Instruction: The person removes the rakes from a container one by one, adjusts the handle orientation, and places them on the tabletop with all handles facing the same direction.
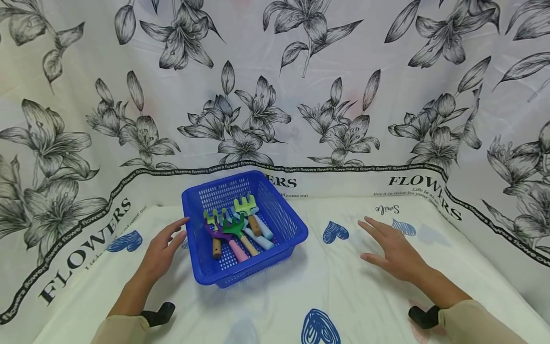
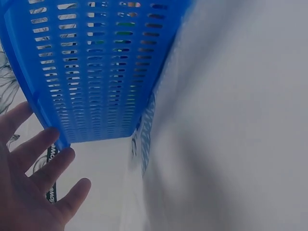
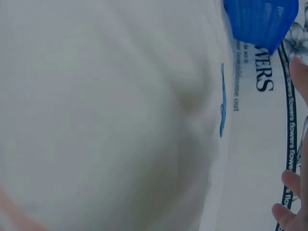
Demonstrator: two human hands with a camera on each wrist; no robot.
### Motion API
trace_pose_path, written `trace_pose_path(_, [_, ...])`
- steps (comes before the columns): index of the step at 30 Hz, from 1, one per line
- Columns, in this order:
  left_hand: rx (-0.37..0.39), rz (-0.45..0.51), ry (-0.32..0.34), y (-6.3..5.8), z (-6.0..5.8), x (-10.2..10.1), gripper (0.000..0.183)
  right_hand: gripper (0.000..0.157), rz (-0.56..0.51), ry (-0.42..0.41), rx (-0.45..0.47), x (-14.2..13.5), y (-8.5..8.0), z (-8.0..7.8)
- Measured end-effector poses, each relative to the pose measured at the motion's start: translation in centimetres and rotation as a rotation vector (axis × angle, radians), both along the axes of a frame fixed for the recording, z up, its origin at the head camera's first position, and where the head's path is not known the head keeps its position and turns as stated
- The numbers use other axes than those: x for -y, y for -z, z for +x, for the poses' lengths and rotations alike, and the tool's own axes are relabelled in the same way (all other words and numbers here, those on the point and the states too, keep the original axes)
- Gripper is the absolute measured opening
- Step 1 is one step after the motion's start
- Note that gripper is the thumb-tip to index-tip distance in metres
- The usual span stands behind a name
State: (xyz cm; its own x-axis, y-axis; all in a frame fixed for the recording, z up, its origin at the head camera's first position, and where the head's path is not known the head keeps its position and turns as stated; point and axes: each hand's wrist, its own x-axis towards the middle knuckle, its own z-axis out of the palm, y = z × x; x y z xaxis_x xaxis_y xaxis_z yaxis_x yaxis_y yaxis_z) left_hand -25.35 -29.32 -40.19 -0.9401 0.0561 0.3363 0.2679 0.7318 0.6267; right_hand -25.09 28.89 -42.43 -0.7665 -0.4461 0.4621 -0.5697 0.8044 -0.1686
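Observation:
A blue plastic basket [image 1: 258,267] with slotted walls sits on the cloth, left of centre and slightly turned. Inside lie several small hand rakes: a green one [image 1: 234,227] with a pale wooden handle, a purple one with a pink handle [image 1: 238,250], and yellow-green ones [image 1: 245,205] with brown handles. Light blue handles [image 1: 263,227] show beneath them. My left hand [image 1: 159,253] is at the basket's left rim, fingers extended; in the left wrist view its fingertips [image 2: 50,134] meet the rim. Off to the right, my right hand [image 1: 397,255] hovers with fingers spread, holding nothing.
White cloth with blue hearts [image 1: 335,232] covers the table. A white curtain [image 1: 301,105] printed with grey lilies hangs behind and at both sides. Dark wrist-worn devices [image 1: 423,316] stick out near both sleeves.

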Motion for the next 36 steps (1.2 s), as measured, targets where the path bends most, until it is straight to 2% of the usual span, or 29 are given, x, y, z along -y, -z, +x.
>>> trace_pose_path(5, [-0.012, 0.076, -0.008, 0.2, -0.5, -0.4, 0.052, 0.082, -0.001, -0.015, -0.008, 1.2, -0.2, -0.2])
trace_pose_path(10, [0.012, 0.158, -0.048, 0.3, -0.7, -0.5, 0.053, 0.08, 0.013, -0.047, -0.049, 2.3, -0.9, -0.6])
trace_pose_path(15, [0.036, 0.218, -0.075, 0.5, -1.2, -0.9, 0.055, 0.079, 0.01, -0.057, -0.051, 3.3, -1.8, -1.1])
trace_pose_path(22, [0.058, 0.254, -0.123, 0.8, -1.6, -1.8, 0.062, 0.076, 0.006, -0.072, -0.031, 5.5, -2.6, -1.5])
trace_pose_path(26, [0.058, 0.267, -0.149, 1.1, -1.7, -2.3, 0.066, 0.075, 0.005, -0.088, -0.057, 6.7, -3.1, -1.8])
trace_pose_path(36, [0.086, 0.354, -0.183, 1.2, -1.9, -2.6, 0.065, 0.075, 0.007, -0.106, -0.043, 9.1, -3.8, -2.4])
